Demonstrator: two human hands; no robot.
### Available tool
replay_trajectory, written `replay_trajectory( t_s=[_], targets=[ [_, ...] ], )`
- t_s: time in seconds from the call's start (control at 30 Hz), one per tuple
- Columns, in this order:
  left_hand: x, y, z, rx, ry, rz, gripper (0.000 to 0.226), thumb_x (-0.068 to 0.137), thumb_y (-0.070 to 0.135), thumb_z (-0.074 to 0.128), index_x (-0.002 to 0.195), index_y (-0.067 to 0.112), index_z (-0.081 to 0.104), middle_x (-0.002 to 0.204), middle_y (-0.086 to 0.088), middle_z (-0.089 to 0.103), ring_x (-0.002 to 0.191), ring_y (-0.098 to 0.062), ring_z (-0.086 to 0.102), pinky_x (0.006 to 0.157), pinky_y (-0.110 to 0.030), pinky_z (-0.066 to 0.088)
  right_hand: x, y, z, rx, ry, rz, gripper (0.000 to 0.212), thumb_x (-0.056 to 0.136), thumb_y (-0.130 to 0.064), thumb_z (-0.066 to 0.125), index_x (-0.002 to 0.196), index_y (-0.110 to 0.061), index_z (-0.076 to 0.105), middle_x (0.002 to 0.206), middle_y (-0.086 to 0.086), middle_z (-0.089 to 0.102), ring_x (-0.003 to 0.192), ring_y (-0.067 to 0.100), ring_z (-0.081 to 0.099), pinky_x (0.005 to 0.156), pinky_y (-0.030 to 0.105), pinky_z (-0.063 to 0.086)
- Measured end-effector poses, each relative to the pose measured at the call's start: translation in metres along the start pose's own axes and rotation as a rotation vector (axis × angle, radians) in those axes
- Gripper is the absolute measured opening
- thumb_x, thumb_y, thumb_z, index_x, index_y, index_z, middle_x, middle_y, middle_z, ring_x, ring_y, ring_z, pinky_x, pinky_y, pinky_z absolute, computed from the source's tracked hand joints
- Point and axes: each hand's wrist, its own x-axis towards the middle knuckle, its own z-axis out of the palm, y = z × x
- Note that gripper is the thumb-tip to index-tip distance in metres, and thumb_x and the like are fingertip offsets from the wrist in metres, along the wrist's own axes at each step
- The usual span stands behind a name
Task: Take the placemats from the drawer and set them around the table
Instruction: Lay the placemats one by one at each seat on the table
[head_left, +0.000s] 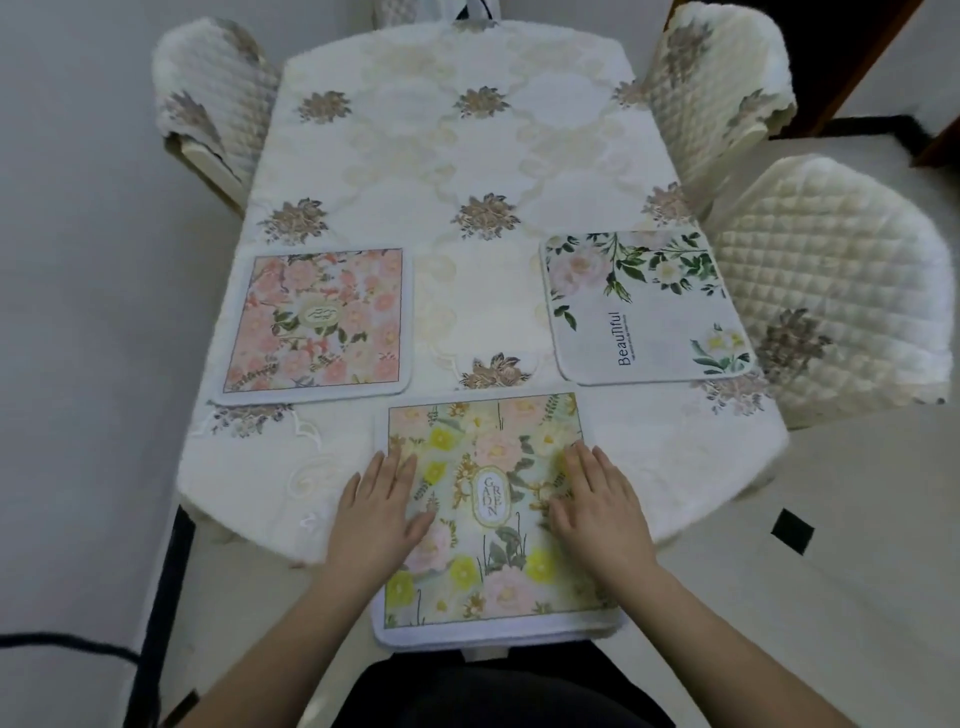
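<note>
Both hands flat, nothing gripped: left grip (376, 512) and right grip (597, 501) press the Garden mat (488, 587) at the counter (467, 156) near edge. It overhangs; I'd slide it inward, square to the edge.

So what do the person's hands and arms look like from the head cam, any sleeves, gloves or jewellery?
Both arms are bare as far as the view reaches: no sleeves show on either forearm. The left hand and right hand wear no gloves, and no rings, watch or bracelets can be seen. Dark clothing shows at the bottom edge between the arms.
</note>
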Motion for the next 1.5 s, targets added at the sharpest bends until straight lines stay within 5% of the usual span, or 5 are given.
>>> replay_trajectory(
  t_s=[0.2,0.33,0.63,1.3,1.5],
  targets=[
    [-0.012,0.016,0.010,-0.095,0.028,-0.128,0.087,0.082,0.056,0.068,0.152,0.017,0.036,0.160,-0.020,0.024,0.145,-0.039,0.030,0.111,-0.051,0.033,0.005,0.017,0.006,-0.038,-0.080,-0.118,0.080,0.085,-0.065,0.030,0.146,-0.014,0.043,0.154,0.006,0.039,0.141,0.027,0.037,0.109,0.043,0.037],
    [-0.011,0.022,0.010,-0.160,-0.021,-0.240,0.088,0.087,0.060,0.059,0.157,0.028,0.017,0.164,-0.020,0.002,0.151,-0.034,0.010,0.119,-0.043,0.018,0.007,0.017,0.009,-0.023,-0.063,-0.132,0.082,0.085,-0.067,0.030,0.147,-0.014,0.040,0.155,0.007,0.036,0.143,0.028,0.033,0.110,0.043,0.035],
    [-0.014,0.024,0.011,-0.268,0.035,-0.273,0.088,0.086,0.057,0.063,0.156,0.027,0.020,0.163,-0.020,0.006,0.151,-0.032,0.013,0.118,-0.043,0.018,0.007,0.019,0.014,0.009,-0.046,-0.133,0.087,0.084,-0.070,0.019,0.153,-0.017,0.027,0.161,0.003,0.022,0.149,0.024,0.018,0.117,0.042,0.024],
    [-0.028,0.031,0.014,-0.254,0.250,-0.202,0.089,0.077,0.039,0.081,0.152,0.021,0.036,0.160,-0.017,0.024,0.138,-0.038,0.040,0.106,-0.051,0.039,0.002,0.006,0.003,0.018,0.026,0.021,0.102,0.084,-0.064,0.056,0.156,-0.014,0.005,0.160,0.020,0.015,0.149,0.033,0.009,0.121,0.044,0.002],
    [-0.037,0.035,-0.014,-0.609,0.371,-0.156,0.070,0.091,0.007,0.065,0.150,0.026,0.033,0.160,0.001,0.027,0.105,-0.002,0.052,0.080,-0.011,0.042,0.000,0.015,-0.018,0.570,0.014,0.073,0.102,0.084,-0.038,0.073,0.156,-0.017,0.004,0.155,0.004,0.033,0.138,0.023,0.038,0.112,0.040,0.035]
  ],
)
